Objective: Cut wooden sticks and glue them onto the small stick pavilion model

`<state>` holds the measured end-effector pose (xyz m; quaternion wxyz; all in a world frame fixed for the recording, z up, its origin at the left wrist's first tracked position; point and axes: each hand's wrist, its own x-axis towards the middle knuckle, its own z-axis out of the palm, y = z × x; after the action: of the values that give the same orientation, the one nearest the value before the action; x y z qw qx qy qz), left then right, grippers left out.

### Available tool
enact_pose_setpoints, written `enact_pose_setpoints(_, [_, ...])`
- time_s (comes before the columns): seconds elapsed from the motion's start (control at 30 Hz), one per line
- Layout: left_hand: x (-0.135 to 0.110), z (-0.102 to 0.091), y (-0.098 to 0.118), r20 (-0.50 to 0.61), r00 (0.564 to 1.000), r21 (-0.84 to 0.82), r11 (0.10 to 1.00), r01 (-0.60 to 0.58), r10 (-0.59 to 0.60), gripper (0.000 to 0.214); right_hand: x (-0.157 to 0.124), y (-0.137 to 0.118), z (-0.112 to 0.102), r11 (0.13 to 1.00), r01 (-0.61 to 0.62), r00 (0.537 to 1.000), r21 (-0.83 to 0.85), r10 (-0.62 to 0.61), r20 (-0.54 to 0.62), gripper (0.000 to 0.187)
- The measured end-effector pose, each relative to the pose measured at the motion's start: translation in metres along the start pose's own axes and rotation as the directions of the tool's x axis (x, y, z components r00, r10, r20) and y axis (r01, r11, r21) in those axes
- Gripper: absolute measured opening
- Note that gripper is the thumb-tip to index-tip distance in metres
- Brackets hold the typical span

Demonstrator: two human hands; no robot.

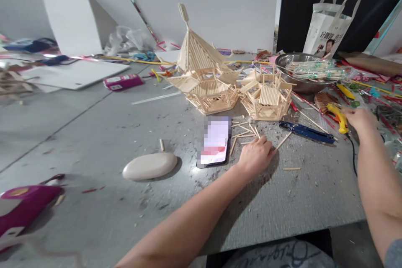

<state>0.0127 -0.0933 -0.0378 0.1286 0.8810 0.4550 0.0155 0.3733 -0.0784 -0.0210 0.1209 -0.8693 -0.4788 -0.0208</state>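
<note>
My left hand [256, 153] rests on the grey table just right of a phone [215, 142] with a lit screen. Its fingers are curled in, and a thin wooden stick [284, 140] juts out from the fingertips. Several short cut sticks [243, 135] lie around and beyond this hand. Over at the right, my right hand [362, 119] has its fingers at the rear of a yellow hot glue gun [338, 116]; the fingertips are partly hidden. Behind the phone stand a stick pavilion with a pointed roof [201, 52] and a smaller roofless stick frame [266, 96].
A dark blue folded tool [309, 132] lies between my hands. Behind it, a metal bowl [301, 86] holds bagged sticks. A pale oval case [150, 166] lies left of the phone. Purple devices [124, 82] and white boards [78, 73] occupy the left; a carrier bag [326, 27] stands at back right.
</note>
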Motion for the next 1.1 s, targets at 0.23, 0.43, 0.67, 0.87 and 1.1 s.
enact_pose_setpoints(0.23, [-0.002, 0.004, 0.001, 0.032, 0.999, -0.020, 0.999, -0.043, 0.043, 0.025, -0.041, -0.077, -0.019, 0.935, 0.343, 0.937, 0.086, -0.347, 0.033, 0.033])
enact_pose_setpoints(0.43, [-0.006, 0.007, 0.005, 0.048, 0.998, -0.084, 0.996, -0.033, 0.037, 0.030, -0.066, -0.111, -0.018, 0.842, 0.538, 0.818, 0.045, -0.534, 0.215, 0.028])
enact_pose_setpoints(0.67, [-0.006, 0.004, 0.002, 0.067, 0.997, -0.033, 0.999, -0.036, 0.038, 0.030, -0.066, -0.112, -0.009, 0.771, 0.604, 0.744, -0.202, -0.455, 0.489, 0.032])
enact_pose_setpoints(0.87, [-0.003, -0.006, -0.003, 0.094, 0.995, 0.062, 0.998, -0.032, 0.026, 0.028, -0.069, -0.117, -0.006, 0.752, 0.608, 0.745, -0.256, -0.428, 0.512, 0.020])
enact_pose_setpoints(1.1, [-0.005, -0.020, -0.005, 0.182, 0.983, 0.109, 0.994, -0.019, -0.001, 0.028, -0.067, -0.112, -0.010, 0.764, 0.586, 0.751, -0.269, -0.387, 0.535, 0.044])
